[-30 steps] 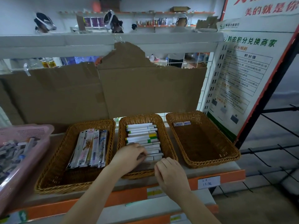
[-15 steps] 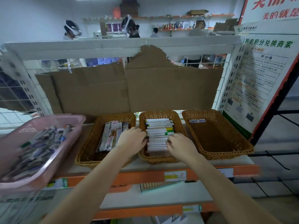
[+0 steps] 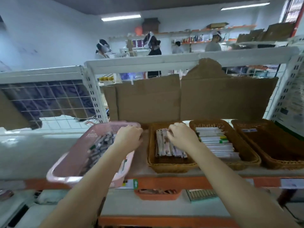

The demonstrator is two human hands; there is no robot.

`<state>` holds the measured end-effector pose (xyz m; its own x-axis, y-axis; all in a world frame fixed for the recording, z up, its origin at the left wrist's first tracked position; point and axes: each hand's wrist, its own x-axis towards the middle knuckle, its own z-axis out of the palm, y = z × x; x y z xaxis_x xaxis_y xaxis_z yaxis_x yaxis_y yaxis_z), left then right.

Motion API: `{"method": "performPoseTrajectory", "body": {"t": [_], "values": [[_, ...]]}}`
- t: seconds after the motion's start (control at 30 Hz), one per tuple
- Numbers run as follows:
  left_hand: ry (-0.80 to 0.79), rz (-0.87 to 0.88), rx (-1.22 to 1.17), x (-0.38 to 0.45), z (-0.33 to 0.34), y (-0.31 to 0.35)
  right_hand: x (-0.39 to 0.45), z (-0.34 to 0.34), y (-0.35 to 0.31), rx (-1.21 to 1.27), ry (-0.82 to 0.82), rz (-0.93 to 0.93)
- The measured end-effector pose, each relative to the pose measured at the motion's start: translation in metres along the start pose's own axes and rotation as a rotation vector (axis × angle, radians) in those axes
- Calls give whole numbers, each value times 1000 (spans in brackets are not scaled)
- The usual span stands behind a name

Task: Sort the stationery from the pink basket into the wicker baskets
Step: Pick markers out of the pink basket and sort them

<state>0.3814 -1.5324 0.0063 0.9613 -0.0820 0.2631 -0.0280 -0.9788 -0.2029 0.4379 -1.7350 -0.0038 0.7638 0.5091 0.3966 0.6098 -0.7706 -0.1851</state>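
The left hand (image 3: 129,139) reaches over the right side of the pink basket (image 3: 69,171), its fingers curled down toward the far right corner; whether that grip has closed on anything I cannot tell, since the fingertips are hidden behind the hand. Just left of and beneath it lies the stationery (image 3: 98,148), a loose heap of grey and white pieces still filling most of the basket.

The right hand (image 3: 182,137) hovers over the first wicker basket (image 3: 171,167), fingers bent above the packaged pens (image 3: 166,145) lying lengthwise under it. Its grip looks narrow, but motion blur hides whether it pinches a packet or merely touches the stack. To its right sit the second wicker basket (image 3: 246,162), stacked with white boxes (image 3: 217,145), and beyond that the third wicker basket (image 3: 279,163), which holds only a small item at its far end.

Sorting looks far from finished. The pink basket juts past the front edge of the shelf (image 3: 172,180), so a downward press or a snagged pull from the left hand could tip it and spill the heap. Grabbing blind from a jumble may also lift several kinds together, landing one in the wrong basket.
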Motion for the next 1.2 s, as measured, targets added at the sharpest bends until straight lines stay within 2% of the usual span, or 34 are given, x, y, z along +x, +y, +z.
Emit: {"method": "performPoseTrajectory", "body": {"t": [0.23,0.4,0.57,0.7,1.0,1.1,1.2], "values": [[-18,-116,-31,-35,23,-83,40,47,-85,44,-46,-70],[-113,-159,39,-47,48,-118,63,82,-113,35,-184,-160],[-193,-177,60,-48,64,-136,87,107,-122,0,-288,-162],[-185,-169,58,-42,73,-145,108,115,-127,-15,-359,-59],[-124,-1,-40,-33,82,-171,125,137,-156,-240,-588,129],[-89,59,-87,-36,83,-179,123,137,-165,-233,-574,201],[-51,113,-124,-39,84,-187,120,132,-166,-96,-419,272]]}}
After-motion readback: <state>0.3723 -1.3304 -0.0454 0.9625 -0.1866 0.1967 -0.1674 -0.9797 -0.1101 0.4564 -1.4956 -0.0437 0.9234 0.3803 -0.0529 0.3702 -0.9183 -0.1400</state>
